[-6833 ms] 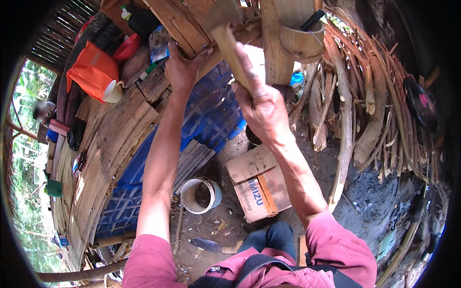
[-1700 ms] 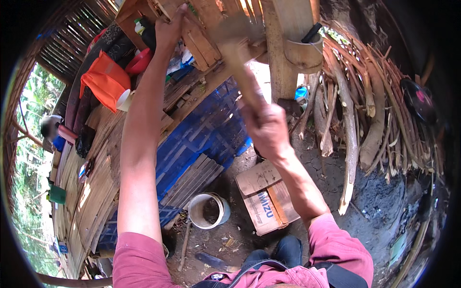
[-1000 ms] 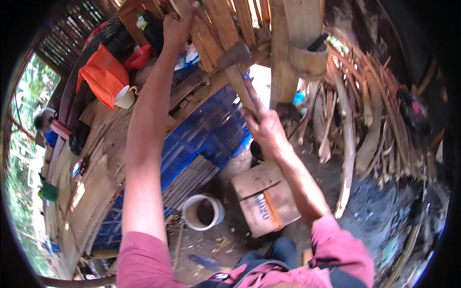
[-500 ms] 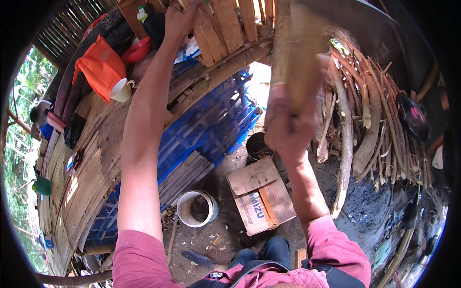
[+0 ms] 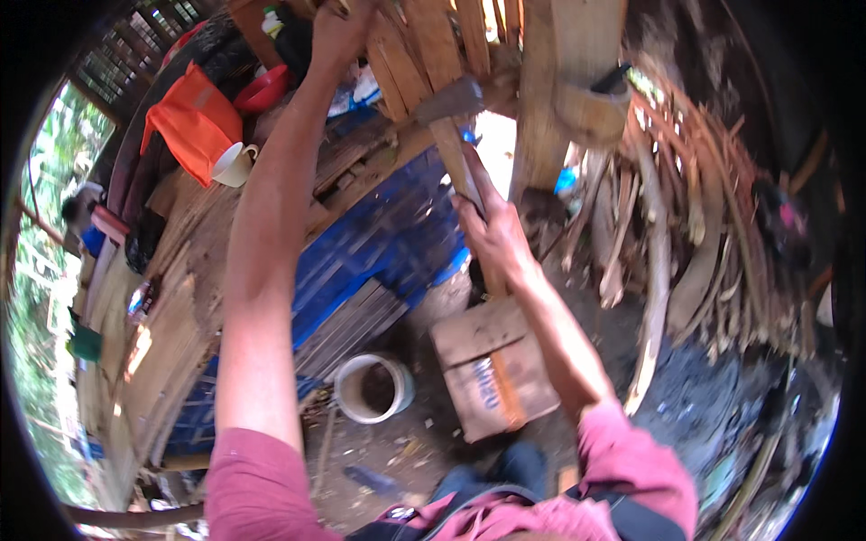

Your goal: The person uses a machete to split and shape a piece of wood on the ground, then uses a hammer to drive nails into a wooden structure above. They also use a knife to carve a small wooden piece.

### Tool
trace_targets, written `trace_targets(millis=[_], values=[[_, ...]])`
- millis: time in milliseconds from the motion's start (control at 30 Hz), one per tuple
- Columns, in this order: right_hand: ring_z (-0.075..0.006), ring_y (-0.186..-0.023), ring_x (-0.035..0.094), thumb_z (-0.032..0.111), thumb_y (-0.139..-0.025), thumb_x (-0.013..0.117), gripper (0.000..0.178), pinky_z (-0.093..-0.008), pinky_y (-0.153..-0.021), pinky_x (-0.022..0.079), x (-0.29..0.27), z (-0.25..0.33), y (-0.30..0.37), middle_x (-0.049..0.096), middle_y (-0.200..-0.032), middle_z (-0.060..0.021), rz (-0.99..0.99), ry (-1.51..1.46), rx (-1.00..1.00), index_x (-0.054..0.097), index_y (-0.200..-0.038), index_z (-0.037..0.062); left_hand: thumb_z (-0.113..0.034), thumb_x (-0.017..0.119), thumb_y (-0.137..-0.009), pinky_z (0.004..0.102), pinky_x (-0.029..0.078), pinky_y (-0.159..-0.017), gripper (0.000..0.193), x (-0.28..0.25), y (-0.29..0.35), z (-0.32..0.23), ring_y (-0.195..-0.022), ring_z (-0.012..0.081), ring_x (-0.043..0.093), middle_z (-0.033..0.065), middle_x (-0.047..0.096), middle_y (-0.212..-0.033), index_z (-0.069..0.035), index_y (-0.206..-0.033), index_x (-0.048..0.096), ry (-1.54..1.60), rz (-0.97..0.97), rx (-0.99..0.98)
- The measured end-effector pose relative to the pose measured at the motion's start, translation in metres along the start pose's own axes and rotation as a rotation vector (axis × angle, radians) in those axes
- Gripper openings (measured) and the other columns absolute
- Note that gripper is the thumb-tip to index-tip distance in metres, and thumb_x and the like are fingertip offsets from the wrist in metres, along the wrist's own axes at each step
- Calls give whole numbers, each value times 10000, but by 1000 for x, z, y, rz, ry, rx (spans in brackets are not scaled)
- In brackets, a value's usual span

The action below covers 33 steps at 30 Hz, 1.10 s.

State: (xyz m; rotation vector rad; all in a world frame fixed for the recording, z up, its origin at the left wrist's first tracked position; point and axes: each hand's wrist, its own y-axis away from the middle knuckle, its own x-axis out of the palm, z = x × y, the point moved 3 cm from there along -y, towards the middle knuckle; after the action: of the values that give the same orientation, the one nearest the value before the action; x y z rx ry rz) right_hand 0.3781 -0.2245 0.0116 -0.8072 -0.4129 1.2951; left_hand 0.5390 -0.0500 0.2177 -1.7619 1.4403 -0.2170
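My right hand [image 5: 496,230] is closed round the wooden handle of an axe [image 5: 453,101]. The axe's grey metal head lies across the foot of upright wooden boards [image 5: 433,45]; blur hides whether it touches them. At the upper edge my left hand [image 5: 341,34] is closed at the top of a wooden plank [image 5: 390,77], its fingertips partly out of view. The plank leans among the other boards, beside a long bamboo-slat platform [image 5: 194,261].
An orange bag [image 5: 194,122], a red bowl [image 5: 262,88] and a cream mug [image 5: 234,166] sit on the platform. A white bucket [image 5: 402,388] and a cardboard box [image 5: 487,410] stand on the floor. Firewood [image 5: 654,261] is stacked at the right, near a bamboo post [image 5: 541,99].
My right hand has swung the axe down and to the left, from high at the right to the foot of the boards. My left hand has stayed at the plank.
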Motion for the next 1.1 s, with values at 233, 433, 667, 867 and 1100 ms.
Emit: trace_targets(millis=[233, 433, 667, 867, 1100], values=[[-162, -686, 610, 76, -893, 562, 631, -298, -615, 503, -8, 6, 10, 651, -847, -141, -130, -133, 54, 288, -1445, 209, -383, 628, -857, 306, 463, -582, 424, 13, 7, -5, -682, 128, 580, 34, 623, -776, 17, -997, 623, 277, -60, 15], [-211, -691, 599, 110, -912, 544, 627, -325, -597, 498, -13, 28, 4, 647, -928, -164, -162, -142, -12, 243, -1457, 181, -369, 638, -850, 308, 465, -618, 443, 5, 8, -2, -730, 133, 582, 52, 627, -839, 15, -1069, 603, 160, -72, 43], [-321, -990, 639, 89, -904, 537, 661, -335, -782, 518, -7, 12, 11, 608, -1119, -246, -72, -215, 156, 206, -1465, 202, -395, 633, -844, 311, 478, -732, 519, 0, 10, -10, -856, 165, 596, 93, 637, -956, 34, -1131, 580, 113, -75, 117], [-357, -872, 659, 196, -919, 536, 645, -403, -719, 523, 5, -29, 25, 634, -971, -272, 148, 7, 358, 197, -1463, 274, -397, 637, -843, 315, 490, -727, 532, -4, 0, -5, -845, 188, 620, 114, 656, -935, 55, -1119, 588, 66, -53, 85], [-432, -828, 623, 191, -906, 539, 665, -475, -692, 506, 36, -38, 26, 602, -1022, -297, 195, 18, 277, 184, -1459, 288, -376, 644, -844, 296, 485, -689, 483, -1, 4, -5, -794, 152, 617, 85, 657, -876, 58, -1055, 620, 102, -80, -29]])
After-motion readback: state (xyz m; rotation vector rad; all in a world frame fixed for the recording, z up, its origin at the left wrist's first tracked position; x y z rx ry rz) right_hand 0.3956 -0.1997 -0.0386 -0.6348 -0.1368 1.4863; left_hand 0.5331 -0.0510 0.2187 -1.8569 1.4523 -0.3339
